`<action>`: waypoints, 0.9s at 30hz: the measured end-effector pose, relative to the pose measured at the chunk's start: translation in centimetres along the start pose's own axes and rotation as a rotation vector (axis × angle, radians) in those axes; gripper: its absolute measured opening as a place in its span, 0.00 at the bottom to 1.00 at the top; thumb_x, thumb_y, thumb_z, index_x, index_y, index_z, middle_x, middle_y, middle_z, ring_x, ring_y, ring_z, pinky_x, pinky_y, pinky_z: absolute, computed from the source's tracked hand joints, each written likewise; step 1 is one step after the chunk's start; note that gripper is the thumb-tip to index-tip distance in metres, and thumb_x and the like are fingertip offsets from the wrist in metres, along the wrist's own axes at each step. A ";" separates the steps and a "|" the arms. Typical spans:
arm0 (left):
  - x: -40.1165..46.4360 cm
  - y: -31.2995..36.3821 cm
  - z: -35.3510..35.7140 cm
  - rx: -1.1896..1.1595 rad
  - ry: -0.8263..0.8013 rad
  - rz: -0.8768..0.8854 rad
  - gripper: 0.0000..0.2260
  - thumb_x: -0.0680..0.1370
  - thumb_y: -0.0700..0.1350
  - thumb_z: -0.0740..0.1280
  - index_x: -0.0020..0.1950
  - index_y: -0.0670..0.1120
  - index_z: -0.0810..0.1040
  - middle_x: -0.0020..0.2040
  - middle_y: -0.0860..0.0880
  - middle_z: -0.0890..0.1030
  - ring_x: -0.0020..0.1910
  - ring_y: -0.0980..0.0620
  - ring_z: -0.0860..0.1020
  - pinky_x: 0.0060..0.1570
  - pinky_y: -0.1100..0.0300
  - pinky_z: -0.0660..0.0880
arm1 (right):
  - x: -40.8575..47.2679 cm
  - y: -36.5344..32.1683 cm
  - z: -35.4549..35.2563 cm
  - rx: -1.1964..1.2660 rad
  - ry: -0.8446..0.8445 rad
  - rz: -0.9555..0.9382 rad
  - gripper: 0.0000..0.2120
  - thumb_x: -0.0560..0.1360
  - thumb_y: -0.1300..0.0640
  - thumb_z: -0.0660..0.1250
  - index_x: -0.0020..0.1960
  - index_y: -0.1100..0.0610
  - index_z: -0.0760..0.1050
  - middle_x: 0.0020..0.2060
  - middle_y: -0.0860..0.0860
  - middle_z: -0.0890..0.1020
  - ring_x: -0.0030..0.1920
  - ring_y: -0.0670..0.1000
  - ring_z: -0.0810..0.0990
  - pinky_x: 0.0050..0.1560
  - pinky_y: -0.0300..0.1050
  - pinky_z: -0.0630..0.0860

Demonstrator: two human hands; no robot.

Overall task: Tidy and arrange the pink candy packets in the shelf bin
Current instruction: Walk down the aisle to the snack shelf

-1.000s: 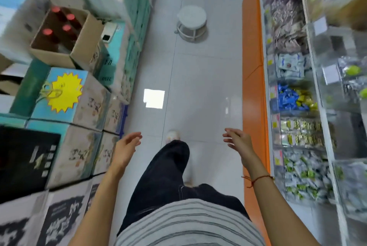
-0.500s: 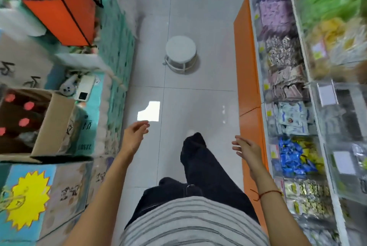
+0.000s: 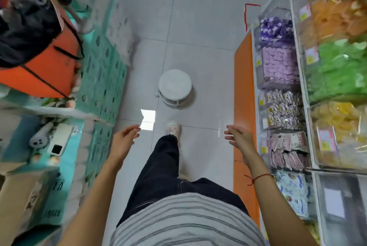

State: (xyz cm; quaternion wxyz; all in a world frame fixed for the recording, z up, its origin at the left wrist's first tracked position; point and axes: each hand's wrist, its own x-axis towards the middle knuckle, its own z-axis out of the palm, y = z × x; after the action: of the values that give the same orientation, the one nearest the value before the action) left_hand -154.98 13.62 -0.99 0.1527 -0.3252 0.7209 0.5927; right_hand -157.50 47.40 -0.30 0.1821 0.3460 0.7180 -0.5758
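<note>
A wide strip of grey floor (image 3: 198, 37) is lying open down the middle. A white stool (image 3: 175, 84) is standing in it, near the orange shelf base (image 3: 243, 90) that is bounding the right edge. Teal cartons (image 3: 103, 79) are walling the left edge. Both hands are hovering over bare floor.

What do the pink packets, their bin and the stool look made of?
Pink candy packets: probably plastic film, soft sheen, crinkled edges; motion blur leaves it open.
Shelf bin: clear rigid plastic, likely acrylic; contents show through, glossy front with a price label.
Stool: white, matte round top on a ringed frame; moulded plastic by the look, though painted metal is possible.
</note>
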 end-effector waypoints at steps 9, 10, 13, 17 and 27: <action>14.3 16.7 7.6 0.110 -0.159 0.057 0.08 0.80 0.41 0.62 0.56 0.45 0.78 0.52 0.50 0.80 0.48 0.53 0.77 0.45 0.62 0.72 | 9.9 -9.5 -0.1 0.173 0.184 0.045 0.09 0.78 0.58 0.63 0.57 0.57 0.77 0.47 0.54 0.81 0.44 0.49 0.80 0.43 0.38 0.75; 15.5 18.7 9.1 0.133 -0.197 0.070 0.08 0.80 0.41 0.62 0.56 0.45 0.78 0.52 0.49 0.80 0.48 0.53 0.78 0.47 0.61 0.72 | 10.5 -10.2 -0.6 0.197 0.232 0.048 0.09 0.78 0.58 0.63 0.56 0.57 0.77 0.47 0.54 0.81 0.43 0.48 0.80 0.42 0.38 0.74; 19.2 23.9 14.0 0.169 -0.294 0.104 0.07 0.79 0.40 0.62 0.55 0.44 0.78 0.52 0.46 0.80 0.46 0.53 0.77 0.51 0.56 0.72 | 12.4 -12.0 -2.7 0.254 0.361 0.042 0.07 0.78 0.60 0.63 0.53 0.56 0.77 0.44 0.53 0.82 0.41 0.46 0.80 0.42 0.37 0.76; 22.7 29.3 21.0 0.248 -0.411 0.175 0.07 0.80 0.41 0.62 0.55 0.44 0.77 0.52 0.47 0.80 0.47 0.52 0.77 0.46 0.60 0.72 | 15.1 -14.2 -6.1 0.291 0.433 0.062 0.05 0.77 0.60 0.64 0.47 0.53 0.78 0.45 0.52 0.82 0.42 0.46 0.81 0.43 0.35 0.79; 28.5 38.9 39.9 0.754 -0.756 0.462 0.10 0.80 0.44 0.61 0.58 0.46 0.79 0.56 0.50 0.80 0.52 0.50 0.79 0.53 0.56 0.73 | 26.3 -17.3 -13.6 -0.021 0.422 0.086 0.08 0.75 0.61 0.65 0.39 0.52 0.77 0.44 0.57 0.83 0.47 0.57 0.81 0.47 0.48 0.76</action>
State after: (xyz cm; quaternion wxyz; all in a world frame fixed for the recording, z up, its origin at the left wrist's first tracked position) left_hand -208.01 46.86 1.15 0.3713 0.1515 0.8298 0.3880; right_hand -186.13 66.21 -1.89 0.0558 0.4870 0.7309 -0.4748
